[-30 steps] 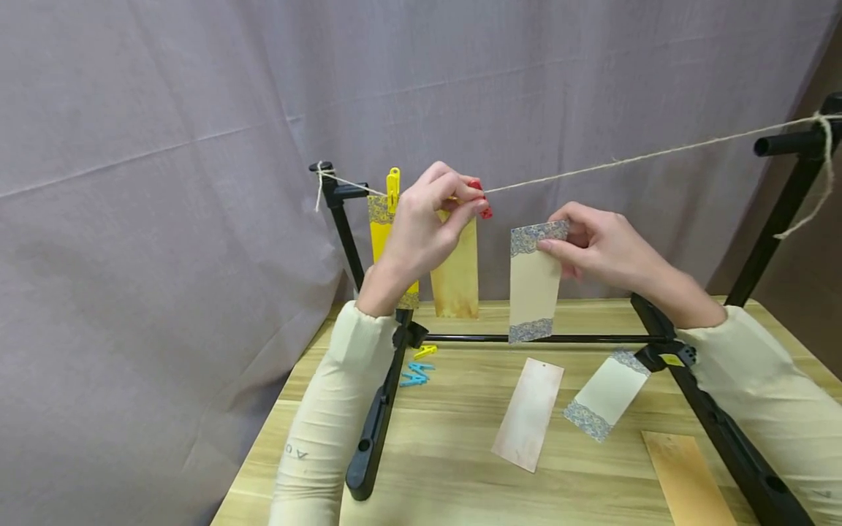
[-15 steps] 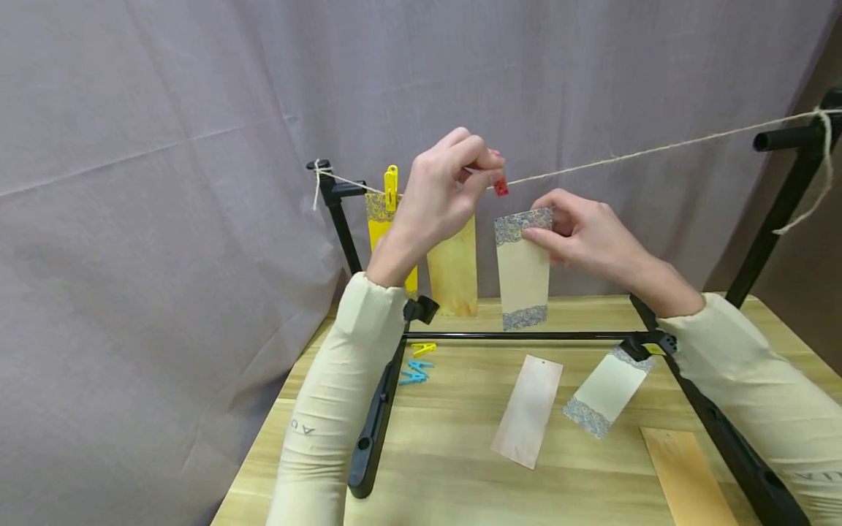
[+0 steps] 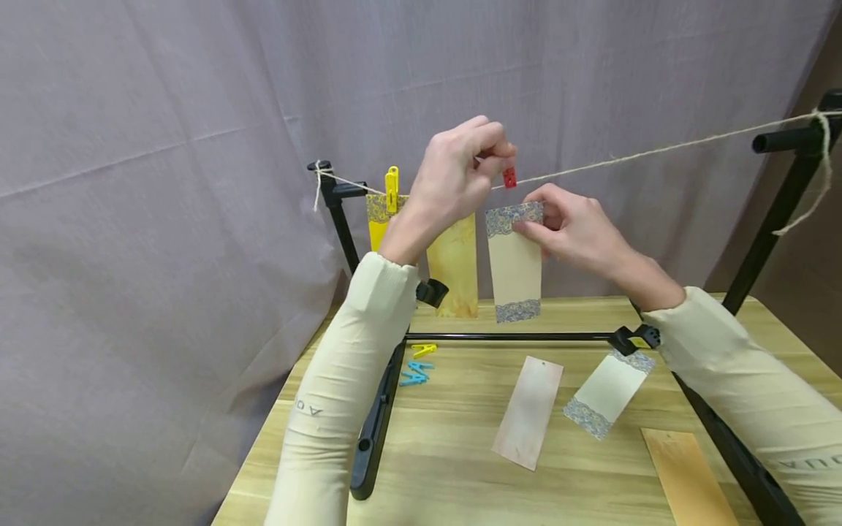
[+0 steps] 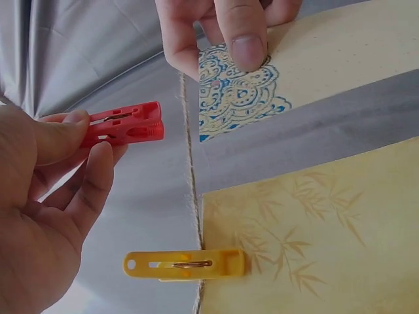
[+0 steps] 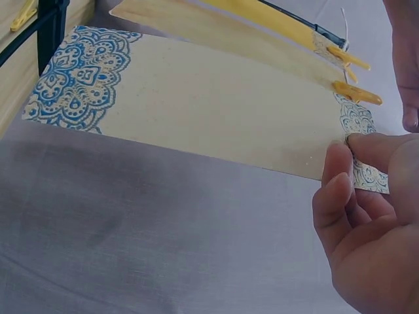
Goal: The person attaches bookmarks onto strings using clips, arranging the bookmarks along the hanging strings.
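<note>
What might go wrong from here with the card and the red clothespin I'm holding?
The patterned card hangs unclipped, pinched near its top edge by your right hand, so it could slip. The red clothespin in your left hand might catch only the card or only the string if they aren't lined up. The pale yellow card hangs close by from a yellow clothespin, so tugging the string may jostle it.

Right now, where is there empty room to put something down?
There's bare table between the blue clips and the pinkish card, and, at the front, between that card and the orange card. It's crowded up by the string, where the red clip and blue-edged card are held near the yellowish card.
</note>
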Demonstrator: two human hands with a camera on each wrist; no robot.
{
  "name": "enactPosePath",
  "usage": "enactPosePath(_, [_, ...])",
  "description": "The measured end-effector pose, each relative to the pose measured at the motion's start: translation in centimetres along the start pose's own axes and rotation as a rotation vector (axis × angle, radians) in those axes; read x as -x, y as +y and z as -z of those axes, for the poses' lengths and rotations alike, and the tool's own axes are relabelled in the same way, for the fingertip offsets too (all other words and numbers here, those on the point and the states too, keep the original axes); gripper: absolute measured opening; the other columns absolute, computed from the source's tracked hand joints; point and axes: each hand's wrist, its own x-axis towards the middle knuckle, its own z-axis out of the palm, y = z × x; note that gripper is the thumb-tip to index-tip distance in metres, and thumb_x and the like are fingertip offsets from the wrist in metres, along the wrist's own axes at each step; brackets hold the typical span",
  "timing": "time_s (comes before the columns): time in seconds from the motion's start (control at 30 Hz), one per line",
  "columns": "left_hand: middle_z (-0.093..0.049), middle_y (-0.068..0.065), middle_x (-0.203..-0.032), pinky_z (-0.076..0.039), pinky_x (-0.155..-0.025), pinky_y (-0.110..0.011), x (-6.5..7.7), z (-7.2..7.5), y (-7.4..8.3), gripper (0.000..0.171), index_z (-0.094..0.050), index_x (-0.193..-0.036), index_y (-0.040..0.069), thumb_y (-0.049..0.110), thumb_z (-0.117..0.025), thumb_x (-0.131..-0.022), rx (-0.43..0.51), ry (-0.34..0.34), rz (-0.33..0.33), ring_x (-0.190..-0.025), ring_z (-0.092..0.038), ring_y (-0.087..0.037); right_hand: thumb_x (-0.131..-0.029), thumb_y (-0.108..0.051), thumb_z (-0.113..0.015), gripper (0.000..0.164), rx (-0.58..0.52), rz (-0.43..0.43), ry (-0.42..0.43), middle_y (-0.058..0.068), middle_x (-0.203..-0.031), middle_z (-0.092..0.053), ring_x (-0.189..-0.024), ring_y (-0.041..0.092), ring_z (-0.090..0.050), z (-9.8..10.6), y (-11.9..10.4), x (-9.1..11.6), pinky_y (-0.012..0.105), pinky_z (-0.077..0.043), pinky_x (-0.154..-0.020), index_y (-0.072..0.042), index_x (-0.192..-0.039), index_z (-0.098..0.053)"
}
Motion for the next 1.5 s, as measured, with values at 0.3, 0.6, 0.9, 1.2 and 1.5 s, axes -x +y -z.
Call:
enactPosePath(0.3, [-0.068, 0.0, -0.094, -0.04, -0.067, -0.015, -0.9, -0.7, -0.2, 0.026, -0.057, -0.073, 0.01, -0.006, -0.047, -0.091, -0.003, -0.073, 0.059, -0.087, -0.065, -0.007, -0.089, -0.017, -0.072, 0.021, 0.04, 0.006, 0.062, 0.006, -0.06, -0.061, -0.046, 0.009, -0.056, 0.2, 0.1, -0.2, 0.019, -0.043, -0.049, -0.007, -0.104, -0.061])
enactPosePath(0.6, [-0.07, 0.001, -0.096, -0.04, -0.068, -0.014, -0.8, -0.9, -0.5, 0.025, -0.061, -0.076, 0.009, -0.007, -0.048, -0.09, -0.029, -0.106, 0.088, -0.087, -0.064, -0.007, -0.09, -0.019, -0.071, 0.023, 0.018, -0.013, 0.076, 0.004, -0.056, -0.057, -0.045, 0.01, -0.057, 0.0, 0.1, -0.8, 0.02, -0.04, -0.049, -0.008, -0.107, -0.061])
enactPosePath(0.9, [-0.068, 0.0, -0.092, -0.04, -0.069, -0.014, -0.7, -0.9, -0.9, 0.026, -0.066, -0.08, 0.008, -0.01, -0.048, -0.084, -0.036, -0.131, 0.105, -0.08, -0.057, -0.007, -0.091, -0.021, -0.07, 0.025, 0.003, -0.025, 0.075, 0.005, -0.056, -0.057, -0.046, 0.013, -0.059, -0.1, -0.2, -1.2, 0.019, -0.042, -0.048, -0.007, -0.111, -0.062])
enactPosePath(1.2, [-0.061, 0.001, -0.087, -0.039, -0.069, -0.016, -0.8, -0.9, -0.8, 0.023, -0.055, -0.073, 0.012, -0.007, -0.053, -0.086, -0.038, -0.243, 0.175, -0.08, -0.051, -0.008, -0.09, -0.017, -0.071, 0.029, -0.029, -0.027, 0.123, 0.009, -0.062, -0.062, -0.044, 0.012, -0.058, -0.2, -0.5, -1.5, 0.018, -0.042, -0.045, -0.005, -0.115, -0.062])
enactPosePath(1.5, [-0.064, 0.002, -0.092, -0.044, -0.073, -0.017, -0.8, -0.6, -1.0, 0.012, -0.061, -0.086, 0.012, 0.003, -0.058, -0.093, 0.002, -0.337, 0.246, -0.086, -0.058, -0.006, -0.089, -0.016, -0.072, 0.033, -0.02, -0.013, 0.113, 0.008, -0.061, -0.059, -0.044, 0.012, -0.057, -0.3, -0.6, -1.3, 0.018, -0.042, -0.047, -0.005, -0.118, -0.06])
